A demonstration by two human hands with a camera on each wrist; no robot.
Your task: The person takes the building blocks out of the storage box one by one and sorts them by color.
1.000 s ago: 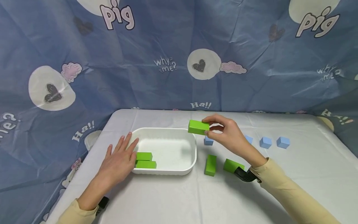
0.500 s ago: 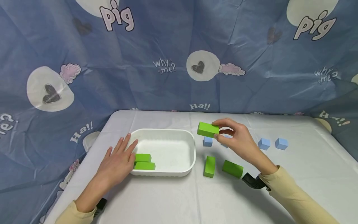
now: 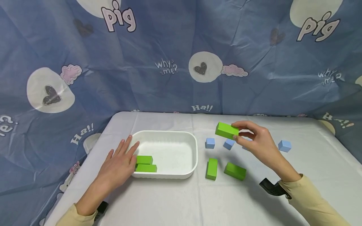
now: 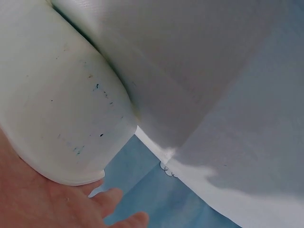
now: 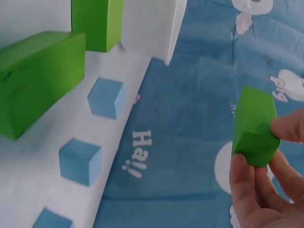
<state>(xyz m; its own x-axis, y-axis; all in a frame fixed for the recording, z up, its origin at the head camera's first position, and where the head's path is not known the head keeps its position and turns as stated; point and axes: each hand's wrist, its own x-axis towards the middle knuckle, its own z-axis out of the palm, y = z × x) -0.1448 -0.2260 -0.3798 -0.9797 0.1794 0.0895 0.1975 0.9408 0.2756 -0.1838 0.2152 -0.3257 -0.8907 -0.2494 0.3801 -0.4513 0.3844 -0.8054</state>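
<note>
Above the blue cubes my right hand (image 3: pixel 258 142) holds a green block (image 3: pixel 227 130) by its right end, between thumb and fingers; the right wrist view shows the same green block (image 5: pixel 256 126) pinched off the table. My left hand (image 3: pixel 120 163) rests with straight, spread fingers against the left side of a white tray (image 3: pixel 181 175). In the left wrist view the tray's outer wall (image 4: pixel 71 104) fills the left part. Two green blocks (image 3: pixel 145 168) lie side by side in the tray's near left corner, partly hidden by the left hand.
A green block (image 3: pixel 211 169) stands right of the tray, with another green block (image 3: pixel 235 171) beside it. Behind them is a row of blue cubes (image 3: pixel 210 143), one (image 3: pixel 284 146) at the right end, one partly behind the right hand. A printed blue curtain (image 3: pixel 169 91) hangs behind the table.
My right hand has carried the green block to the right, from over the tray's right rim to above the blue cubes. The left hand has stayed at the tray's left side.
</note>
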